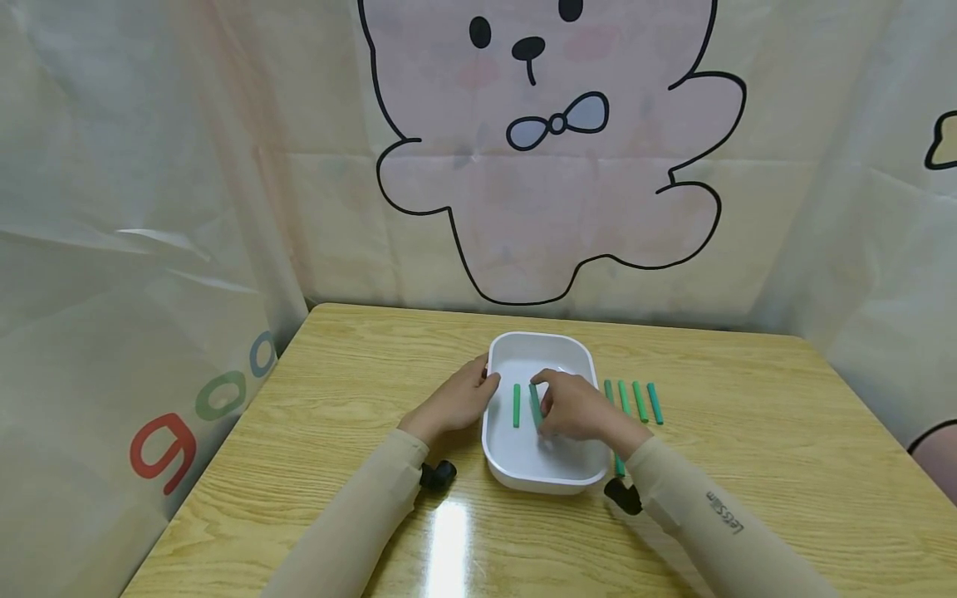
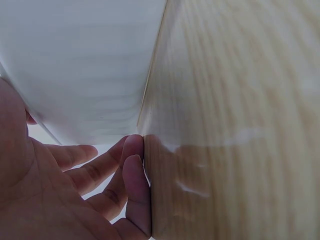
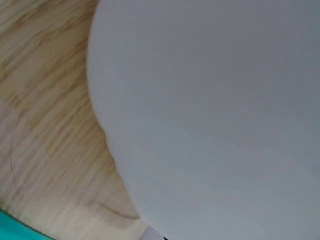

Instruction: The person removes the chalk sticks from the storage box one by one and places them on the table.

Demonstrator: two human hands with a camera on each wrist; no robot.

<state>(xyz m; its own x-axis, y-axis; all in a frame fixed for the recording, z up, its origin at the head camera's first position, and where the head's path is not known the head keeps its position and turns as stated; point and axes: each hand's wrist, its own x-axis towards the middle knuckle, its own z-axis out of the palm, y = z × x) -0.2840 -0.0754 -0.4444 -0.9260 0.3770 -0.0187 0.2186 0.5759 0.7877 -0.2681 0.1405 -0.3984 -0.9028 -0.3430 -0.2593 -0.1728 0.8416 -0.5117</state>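
Observation:
A white plastic tub (image 1: 549, 479) stands on the table. My left hand (image 1: 458, 399) grips its left side, thumb at the rim; in the left wrist view, the fingers (image 2: 107, 172) touch the outer wall. Reaching inside, my right hand (image 1: 576, 407) holds a dark green stick (image 1: 535, 405), index finger at its far end. The right fingers partly hide the stick's near end. Left of it, a brighter green stick (image 1: 516, 405) lies on the tub floor. The tub's smooth wall (image 3: 210, 120) fills most of the right wrist view, where the right hand is out of sight.
Right of the tub, several green and teal sticks lie in a row, the teal stick (image 1: 655, 404) outermost. Another dark green stick (image 1: 619, 465) is beside the tub under the right wrist. The wooden table (image 1: 748, 465) meets a curtain (image 1: 336, 232) behind.

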